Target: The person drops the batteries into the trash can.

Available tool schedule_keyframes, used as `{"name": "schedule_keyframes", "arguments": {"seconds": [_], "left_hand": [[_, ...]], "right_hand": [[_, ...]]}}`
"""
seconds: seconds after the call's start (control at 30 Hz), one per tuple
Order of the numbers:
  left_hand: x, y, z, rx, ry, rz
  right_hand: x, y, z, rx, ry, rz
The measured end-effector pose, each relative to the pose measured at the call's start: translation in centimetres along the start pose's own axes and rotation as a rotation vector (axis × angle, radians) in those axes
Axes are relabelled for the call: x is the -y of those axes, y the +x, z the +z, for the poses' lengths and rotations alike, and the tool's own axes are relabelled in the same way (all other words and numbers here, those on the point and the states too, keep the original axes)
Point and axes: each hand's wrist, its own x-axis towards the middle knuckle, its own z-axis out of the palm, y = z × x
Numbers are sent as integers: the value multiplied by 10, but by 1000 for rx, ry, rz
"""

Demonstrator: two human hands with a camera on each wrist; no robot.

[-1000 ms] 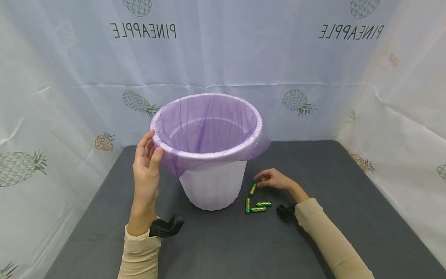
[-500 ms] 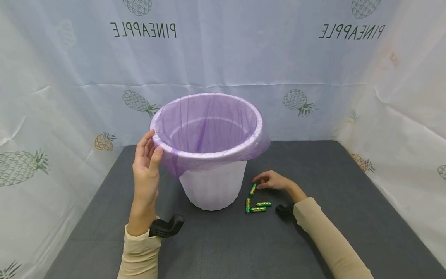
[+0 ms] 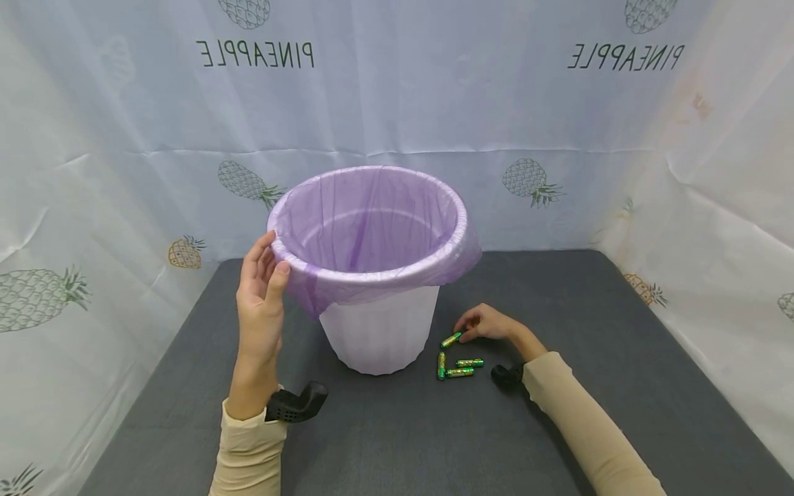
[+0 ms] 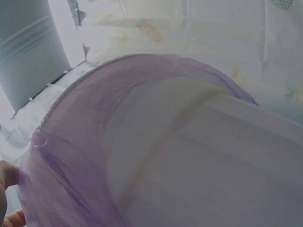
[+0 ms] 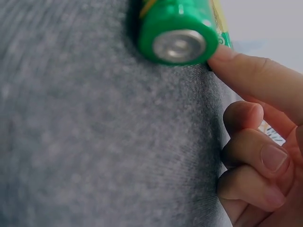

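Observation:
A white trash can [image 3: 378, 337] stands upright on the dark table, lined with a translucent purple bag [image 3: 372, 238] folded over its rim. My left hand [image 3: 260, 303] holds the can's left rim through the bag, thumb in front and fingers along the outer side. To the right of the can, my right hand [image 3: 490, 322] pinches the end of a green and gold battery [image 3: 451, 339] between thumb and finger, low at the table. Several like it lie close by: an upright-pointing battery [image 3: 441, 366] and two sideways ones. The right wrist view shows another battery's flat end [image 5: 179, 45] up close.
The dark table [image 3: 384, 441] reaches back to a white curtain [image 3: 397, 83] with pineapple prints, which also hangs at both sides. A black wrist camera [image 3: 298, 403] sits on the left wrist, another camera [image 3: 507, 375] on the right.
The battery at my right fingers has turned, its upper end swinging to the right, and thumb and finger now close on that end. My left hand and the trash can have stayed still.

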Motion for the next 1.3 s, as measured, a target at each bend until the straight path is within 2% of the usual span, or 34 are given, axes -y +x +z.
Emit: {"name": "schedule_keyframes", "arguments": {"seconds": [0.47,1.03,1.3], "left_hand": [[0,0,0,-3,6,-6],[2,0,-1,1,-5,1],[3,1,-1,1,-11,9]], "right_hand": [[-1,-12,-5,-50,0,-6],[11,-29,-12,-79,17,-1],[24,-36,-16,-102,22,-10]]}}
